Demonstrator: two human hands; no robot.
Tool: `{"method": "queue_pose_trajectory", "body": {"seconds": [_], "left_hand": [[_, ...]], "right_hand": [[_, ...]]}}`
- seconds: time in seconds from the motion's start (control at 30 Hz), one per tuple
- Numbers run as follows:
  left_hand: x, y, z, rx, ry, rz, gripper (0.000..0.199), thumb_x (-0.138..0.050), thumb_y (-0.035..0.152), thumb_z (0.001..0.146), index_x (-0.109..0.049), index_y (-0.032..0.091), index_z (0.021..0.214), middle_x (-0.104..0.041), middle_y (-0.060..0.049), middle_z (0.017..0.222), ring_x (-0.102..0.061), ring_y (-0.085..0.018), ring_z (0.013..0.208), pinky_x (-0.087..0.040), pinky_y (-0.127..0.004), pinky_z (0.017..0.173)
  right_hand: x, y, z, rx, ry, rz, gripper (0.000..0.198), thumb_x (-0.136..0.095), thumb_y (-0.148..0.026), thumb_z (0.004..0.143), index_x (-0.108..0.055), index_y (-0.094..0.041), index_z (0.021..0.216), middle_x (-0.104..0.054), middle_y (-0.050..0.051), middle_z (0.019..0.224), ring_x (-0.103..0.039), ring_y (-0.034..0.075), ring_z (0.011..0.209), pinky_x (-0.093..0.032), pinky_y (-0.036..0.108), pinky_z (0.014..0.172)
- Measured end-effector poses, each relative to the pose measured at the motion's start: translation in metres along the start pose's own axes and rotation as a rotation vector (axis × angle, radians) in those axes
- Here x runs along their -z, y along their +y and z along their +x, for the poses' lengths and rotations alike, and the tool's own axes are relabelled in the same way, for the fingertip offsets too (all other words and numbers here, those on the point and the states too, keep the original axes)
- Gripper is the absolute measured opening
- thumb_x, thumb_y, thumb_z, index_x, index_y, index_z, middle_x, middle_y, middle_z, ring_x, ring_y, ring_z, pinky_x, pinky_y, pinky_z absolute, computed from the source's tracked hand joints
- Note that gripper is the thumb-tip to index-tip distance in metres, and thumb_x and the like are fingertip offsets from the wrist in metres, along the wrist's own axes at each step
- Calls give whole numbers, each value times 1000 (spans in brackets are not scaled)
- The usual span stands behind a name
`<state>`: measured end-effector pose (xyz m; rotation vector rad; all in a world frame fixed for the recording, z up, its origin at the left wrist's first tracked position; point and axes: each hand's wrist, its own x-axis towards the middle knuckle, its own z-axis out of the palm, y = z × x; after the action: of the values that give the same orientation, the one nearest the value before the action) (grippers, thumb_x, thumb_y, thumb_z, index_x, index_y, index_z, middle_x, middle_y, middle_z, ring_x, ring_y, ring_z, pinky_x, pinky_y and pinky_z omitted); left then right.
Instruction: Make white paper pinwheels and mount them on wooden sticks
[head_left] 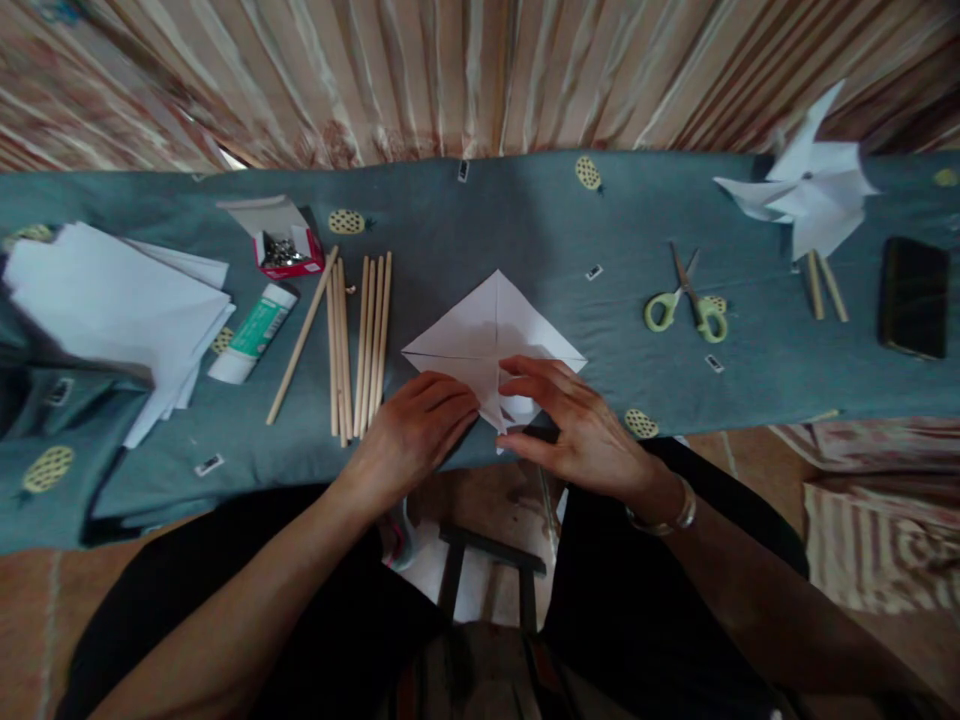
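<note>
white creased paper (495,315) lies under the left hand (421,420) and right hand (577,425).

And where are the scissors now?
In the head view's right half, the scissors lie on the cloth, right of the creased paper, below and left of the pinwheel.

The creased paper (465,325) is white, the cloth (637,220) grey-teal with yellow pineapples, the scissor handles (702,318) yellow-green, the curtain (450,80) striped.
</note>
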<state>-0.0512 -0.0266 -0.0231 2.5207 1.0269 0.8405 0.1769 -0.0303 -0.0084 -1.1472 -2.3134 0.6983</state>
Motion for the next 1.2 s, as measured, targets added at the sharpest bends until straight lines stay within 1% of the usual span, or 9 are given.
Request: {"method": "queue_pose_trajectory", "body": {"seconds": [0.03, 0.07, 0.13, 0.2, 0.3, 0.47, 0.7, 0.93, 1.2], "left_hand": [[1, 0, 0, -2, -10, -1, 14, -57, 16, 95, -69, 10, 98, -73, -10, 92, -66, -20, 89, -59, -34, 82], [1, 1, 0, 0, -21, -3, 14, -58, 17, 94, -69, 10, 99, -73, -11, 94, -66, -21, 90, -59, -35, 82], [2, 2, -1, 14, -44, -11, 15, -62, 21, 93, -70, 10, 100, -73, -11, 96, -65, -23, 93, -58, -37, 84], [2, 2, 0, 25, -52, -20, 16, -63, 22, 92, -70, 11, 99, -72, -11, 96, -65, -23, 92, -58, -37, 83], [-1, 2, 1, 31, -10, -39, 14, -61, 20, 93, -72, 11, 95, -71, -10, 89, -64, -21, 86, -57, -34, 78], [-7, 0, 4, 103, 36, -49, 16, -57, 19, 95, -70, 11, 93, -68, -8, 83, -62, -19, 78, -55, -31, 72], [-14, -3, 5, 201, 43, -29, 19, -55, 22, 97, -67, 13, 108, -69, -6, 84, -65, -19, 81, -56, -32, 74], [-14, -3, 6, 207, 57, -34, 14, -57, 21, 96, -67, 13, 103, -69, -5, 82, -66, -17, 77, -55, -29, 71], [-16, -6, 8, 219, 61, -31, 14, -56, 21, 96, -68, 13, 99, -70, -5, 82, -67, -17, 76, -54, -29, 71]], "right_hand": [[-3, -1, 0, -6, 32, 13, 19, -64, -29, 91, -63, -21, 108, -64, 13, 132, -60, 27, 125, -49, 50, 106], [-5, -3, 1, -14, 59, 27, 10, -59, -25, 94, -64, -22, 102, -66, 11, 129, -62, 25, 122, -50, 48, 105], [-9, -4, 1, -39, 90, 50, 10, -56, -21, 95, -66, -22, 95, -67, 11, 126, -63, 23, 119, -50, 46, 104], [-11, -5, 2, -72, 111, 72, 8, -59, -20, 93, -67, -21, 92, -67, 11, 126, -63, 24, 120, -50, 46, 104], [-16, -4, 5, -136, 167, 119, 5, -63, -19, 88, -67, -21, 87, -67, 12, 127, -62, 25, 121, -50, 47, 104], [-26, 0, 12, -242, 252, 149, 3, -65, -19, 83, -66, -21, 80, -67, 13, 126, -62, 26, 120, -50, 48, 103], [-31, 2, 17, -263, 295, 116, 5, -64, -18, 82, -66, -22, 81, -69, 10, 122, -64, 26, 116, -52, 49, 101], [-29, 1, 14, -304, 290, 127, 2, -67, -21, 83, -67, -23, 82, -69, 10, 123, -64, 26, 117, -52, 49, 102], [-29, 1, 12, -241, 296, 49, 5, -63, -19, 86, -66, -22, 87, -67, 12, 127, -62, 27, 120, -51, 50, 102]]}}
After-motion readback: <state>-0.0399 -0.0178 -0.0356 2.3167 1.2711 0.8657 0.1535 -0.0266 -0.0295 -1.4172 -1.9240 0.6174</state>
